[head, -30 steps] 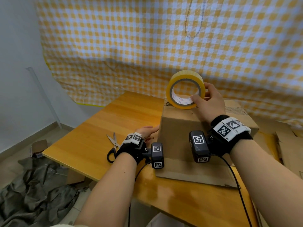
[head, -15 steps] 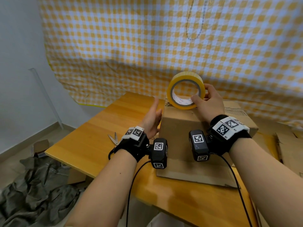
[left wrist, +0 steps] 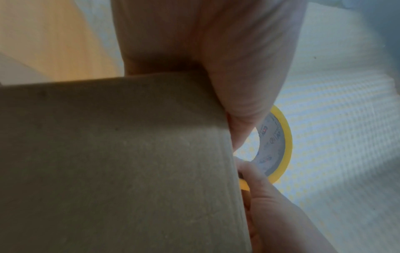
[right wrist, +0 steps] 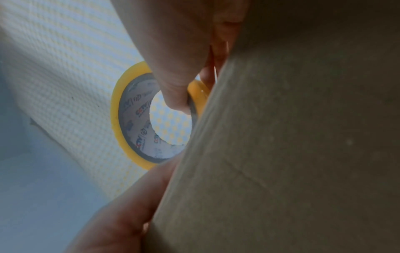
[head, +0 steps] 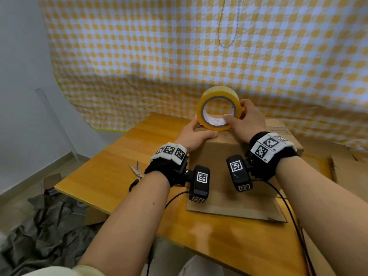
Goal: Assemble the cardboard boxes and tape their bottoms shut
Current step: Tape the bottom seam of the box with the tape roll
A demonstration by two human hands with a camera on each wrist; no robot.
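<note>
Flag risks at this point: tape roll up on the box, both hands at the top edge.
1. The right hand holds the tape roll upright on the box top; if it tilts, the strip could go on crooked.
2. The left hand presses only the top left corner, so a hard pull might slide the box.
3. The scissors lie behind the left wrist, an awkward reach for cutting.

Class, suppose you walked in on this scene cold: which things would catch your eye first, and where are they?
Probably the round yellow roll of tape, held upright by the right hand on top of the brown cardboard box at table centre. Next, the big yellow-and-white checked cloth hanging behind. The left hand rests on the box's top left edge.
</note>
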